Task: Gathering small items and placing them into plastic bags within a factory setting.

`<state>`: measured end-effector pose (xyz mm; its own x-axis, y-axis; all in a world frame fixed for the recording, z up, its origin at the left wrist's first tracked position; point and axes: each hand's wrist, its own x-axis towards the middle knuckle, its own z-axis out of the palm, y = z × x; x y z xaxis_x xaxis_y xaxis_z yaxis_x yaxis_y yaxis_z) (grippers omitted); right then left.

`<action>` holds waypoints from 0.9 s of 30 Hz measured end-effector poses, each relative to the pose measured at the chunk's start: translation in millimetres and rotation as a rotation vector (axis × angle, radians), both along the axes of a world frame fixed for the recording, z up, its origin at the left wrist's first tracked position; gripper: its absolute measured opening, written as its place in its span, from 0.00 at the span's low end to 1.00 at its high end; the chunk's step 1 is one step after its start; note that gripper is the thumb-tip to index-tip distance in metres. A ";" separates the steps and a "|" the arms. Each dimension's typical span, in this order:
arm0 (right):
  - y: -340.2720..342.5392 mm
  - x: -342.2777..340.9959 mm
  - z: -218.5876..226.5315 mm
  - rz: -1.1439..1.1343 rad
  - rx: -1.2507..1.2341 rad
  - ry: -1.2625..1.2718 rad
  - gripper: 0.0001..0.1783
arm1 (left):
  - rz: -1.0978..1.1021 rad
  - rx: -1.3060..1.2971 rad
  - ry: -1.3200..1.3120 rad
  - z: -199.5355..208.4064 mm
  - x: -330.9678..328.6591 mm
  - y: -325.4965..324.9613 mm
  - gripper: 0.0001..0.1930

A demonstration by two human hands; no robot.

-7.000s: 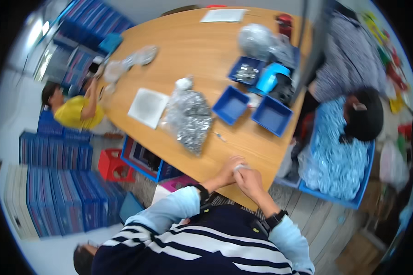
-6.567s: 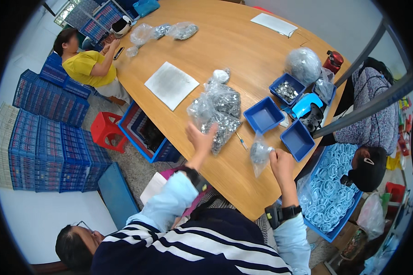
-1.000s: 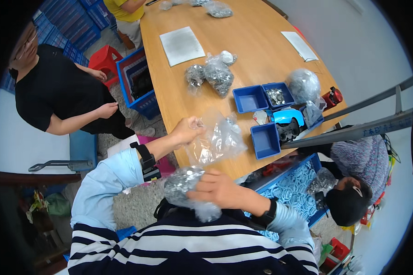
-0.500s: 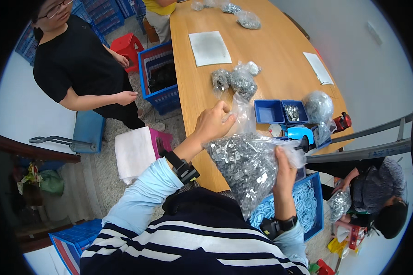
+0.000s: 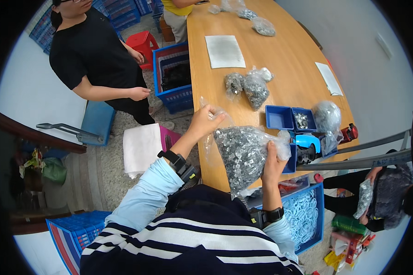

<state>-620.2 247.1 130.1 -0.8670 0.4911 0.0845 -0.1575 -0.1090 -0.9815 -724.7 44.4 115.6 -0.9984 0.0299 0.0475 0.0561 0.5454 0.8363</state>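
Note:
A clear plastic bag (image 5: 243,153) full of small silvery metal pieces hangs between my hands, over the near edge of the table. My left hand (image 5: 205,121) is closed on the loose clear plastic at the bag's upper left. My right hand (image 5: 274,162) grips the bag's right side, thumb up along the bunched plastic. The metal pieces have sunk toward the bag's lower corner. Beyond it on the table lie smaller bags of metal parts (image 5: 256,90) and a blue tray (image 5: 280,118), with a second tray of metal pieces (image 5: 303,119) beside it.
A blue crate of light-blue rings (image 5: 302,215) stands below the table at my right. A person in black (image 5: 98,59) stands at the left, by a blue crate (image 5: 175,97) and a pink stool (image 5: 169,137). Another person (image 5: 390,192) at the right holds a bag.
The view has shifted, so the table sits further right. My left hand has drawn the plastic leftward and the bag has turned more upright. The person at the right has moved their bag.

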 end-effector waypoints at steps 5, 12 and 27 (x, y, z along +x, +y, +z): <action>-6.6 -7.6 -14.6 -0.080 -0.114 0.047 0.08 | -0.072 -0.073 0.241 27.6 28.5 10.6 0.10; -3.5 -14.4 -28.6 -0.077 -0.368 0.023 0.08 | -0.048 0.096 0.535 49.6 34.7 14.8 0.05; -18.2 -69.1 -25.9 -0.112 -0.661 -0.118 0.17 | 0.178 0.601 0.245 8.3 78.8 18.6 0.19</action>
<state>-689.3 229.0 104.2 -0.7930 0.4944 -0.3559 -0.0990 -0.6812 -0.7254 -645.9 63.0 123.9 -0.9441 -0.2363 0.2300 0.2348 0.0079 0.9720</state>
